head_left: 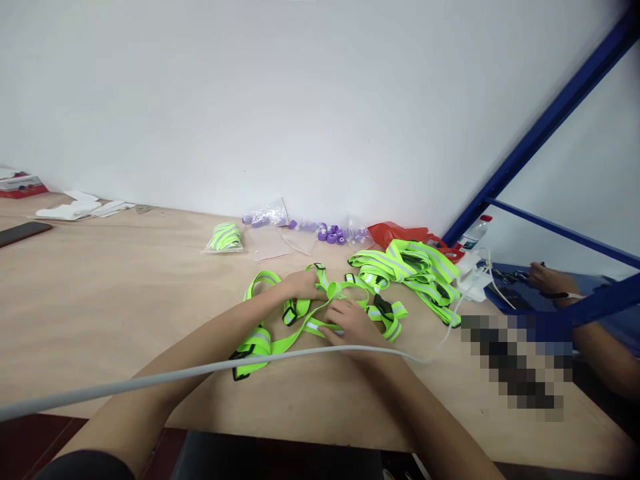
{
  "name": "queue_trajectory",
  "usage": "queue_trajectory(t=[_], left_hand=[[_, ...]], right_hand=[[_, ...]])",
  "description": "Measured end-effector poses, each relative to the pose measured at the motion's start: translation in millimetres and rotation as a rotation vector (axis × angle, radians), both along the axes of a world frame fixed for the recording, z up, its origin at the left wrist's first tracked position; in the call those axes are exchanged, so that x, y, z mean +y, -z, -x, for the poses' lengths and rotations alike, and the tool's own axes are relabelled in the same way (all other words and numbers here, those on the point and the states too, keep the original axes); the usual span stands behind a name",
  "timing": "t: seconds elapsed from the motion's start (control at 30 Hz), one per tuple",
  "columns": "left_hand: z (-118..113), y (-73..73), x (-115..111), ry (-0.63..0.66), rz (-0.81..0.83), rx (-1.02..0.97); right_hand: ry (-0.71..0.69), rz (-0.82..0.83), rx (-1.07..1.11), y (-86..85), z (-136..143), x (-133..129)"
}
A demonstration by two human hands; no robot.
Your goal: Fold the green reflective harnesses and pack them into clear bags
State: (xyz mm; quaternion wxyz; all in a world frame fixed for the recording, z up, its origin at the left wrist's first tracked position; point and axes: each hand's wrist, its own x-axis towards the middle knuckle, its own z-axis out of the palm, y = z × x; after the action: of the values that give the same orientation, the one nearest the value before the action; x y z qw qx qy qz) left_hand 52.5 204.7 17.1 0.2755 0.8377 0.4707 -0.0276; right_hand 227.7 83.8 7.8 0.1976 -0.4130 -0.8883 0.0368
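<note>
A tangle of neon-green straps with grey reflective stripes and black buckles, a reflective vest harness, lies spread on the table before me. My left hand is at its upper middle, fingers closed on a strap; their tips are partly hidden. Lower and to the right, my right hand has its fingers bent round another part of the webbing, thumb apart below. A loop of strap stands up between the hands. Beside my right wrist lies a black buckle on the webbing.
More green harnesses are heaped at right, by a red bag. Behind are a packed clear bag and purple rolls. A white cable crosses in front of my forearms. Another person's hand shows beyond the blue frame.
</note>
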Motion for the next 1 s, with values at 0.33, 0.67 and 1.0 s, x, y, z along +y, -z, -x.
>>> queue_trajectory(t=[0.33, 0.67, 1.0], left_hand=[[-9, 0.5, -11, -0.052, -0.052, -0.004], [-1, -4.5, -1, -0.103, -0.225, -0.105], [-1, -9.7, 12, -0.182, -0.263, -0.26]], right_hand=[[0.325, 0.07, -0.058, -4.9, 3, 16], [0.292, 0.254, -0.025, -13.2, -1, -33], [0.179, 0.422, 0.018, -17.9, 26, -102]])
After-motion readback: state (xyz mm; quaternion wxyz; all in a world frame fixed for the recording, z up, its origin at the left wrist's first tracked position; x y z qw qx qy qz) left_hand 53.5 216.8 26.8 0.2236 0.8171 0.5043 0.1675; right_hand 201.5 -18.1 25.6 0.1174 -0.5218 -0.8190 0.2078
